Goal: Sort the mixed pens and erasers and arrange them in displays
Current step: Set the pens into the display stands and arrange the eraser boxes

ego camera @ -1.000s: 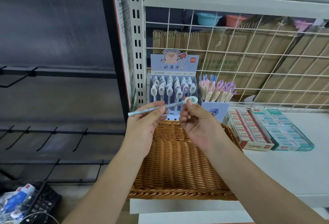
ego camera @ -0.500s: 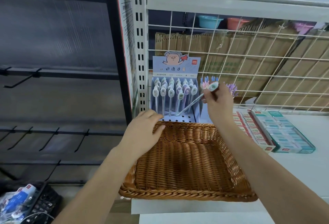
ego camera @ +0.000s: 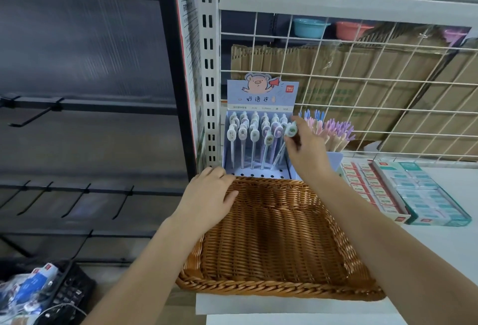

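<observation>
A blue pen display (ego camera: 261, 97) with a pig header stands at the shelf's back left, its rows filled with round-capped pens. My right hand (ego camera: 304, 151) pinches a pen (ego camera: 290, 132) near its oval cap, with the tip down in the display's right front row. My left hand (ego camera: 209, 198) rests on the far left rim of an empty wicker basket (ego camera: 279, 286), fingers relaxed over the edge. Two eraser boxes, red-trimmed (ego camera: 372, 192) and teal (ego camera: 424, 195), lie to the right.
A cup of pastel pens (ego camera: 333, 130) stands right of the display, partly behind my right hand. A white wire grid (ego camera: 375, 84) backs the shelf. A dark crate with packets (ego camera: 49, 291) sits at lower left beside the black rack.
My left hand let go of the pen and settled on the basket rim. My right hand carried the pen up from over the basket and stood it in the display's right side.
</observation>
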